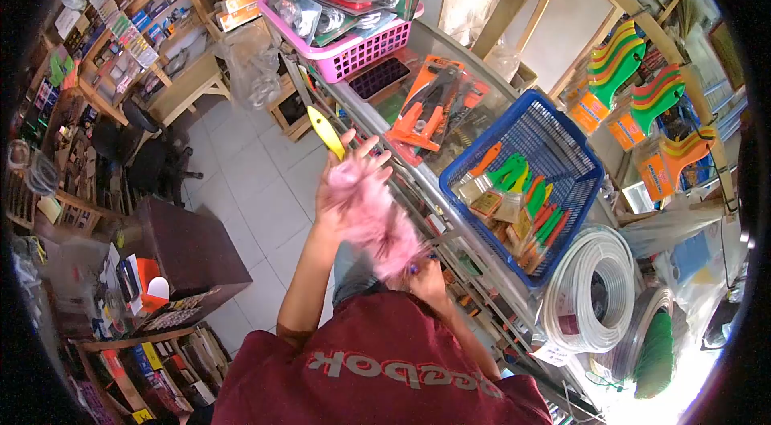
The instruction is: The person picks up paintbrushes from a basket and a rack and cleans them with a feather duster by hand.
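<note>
My left hand [324, 204] is raised over the floor, its fingers partly spread. A paintbrush with a yellow handle [325, 132] sticks up from it, held at the thumb side; the bristle end is hidden. A pink, fluffy cloth or duster [373, 220], smeared by motion, lies across the left palm and stretches down to my right hand [427, 282]. My right hand is closed around its lower end, close to my body. Beside it on the counter, a blue plastic basket [574, 154] holds several paintbrushes [514, 204] with green, orange and yellow handles.
The glass counter [373, 116] runs diagonally along my right. On it stand a pink basket [365, 60] of packaged goods, orange packaged tools [434, 104] and white cable coils [590, 288]. Paintbrushes [618, 60] hang at right. A brown cabinet [189, 252] stands left.
</note>
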Demonstrator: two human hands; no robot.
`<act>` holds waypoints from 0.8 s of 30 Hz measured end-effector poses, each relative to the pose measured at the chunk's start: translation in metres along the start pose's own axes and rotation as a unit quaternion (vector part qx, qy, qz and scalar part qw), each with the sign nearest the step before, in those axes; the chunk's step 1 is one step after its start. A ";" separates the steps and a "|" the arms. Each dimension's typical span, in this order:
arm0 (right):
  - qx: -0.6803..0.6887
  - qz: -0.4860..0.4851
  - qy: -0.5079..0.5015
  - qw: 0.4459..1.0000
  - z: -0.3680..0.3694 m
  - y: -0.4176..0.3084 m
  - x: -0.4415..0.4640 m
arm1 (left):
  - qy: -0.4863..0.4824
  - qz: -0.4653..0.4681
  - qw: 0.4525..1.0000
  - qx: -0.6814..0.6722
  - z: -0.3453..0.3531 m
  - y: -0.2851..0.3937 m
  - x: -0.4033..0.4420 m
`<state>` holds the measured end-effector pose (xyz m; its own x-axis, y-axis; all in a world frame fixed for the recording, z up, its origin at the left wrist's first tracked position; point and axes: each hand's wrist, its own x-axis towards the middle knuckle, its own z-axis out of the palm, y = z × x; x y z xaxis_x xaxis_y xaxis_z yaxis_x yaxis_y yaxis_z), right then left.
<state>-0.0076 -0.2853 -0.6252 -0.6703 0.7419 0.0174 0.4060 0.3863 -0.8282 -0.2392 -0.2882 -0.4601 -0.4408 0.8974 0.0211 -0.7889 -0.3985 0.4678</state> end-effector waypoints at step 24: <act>0.228 -0.060 0.093 0.967 -0.006 -0.023 0.020 | -0.030 -0.084 0.996 0.000 -0.028 0.010 -0.021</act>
<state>-0.0261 -0.2762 -0.6026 -0.5550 0.8090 0.1935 -0.0124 0.2245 -0.9744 -0.2498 -0.3167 -0.4808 -0.2759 0.9612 -0.0038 -0.8496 -0.2420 0.4687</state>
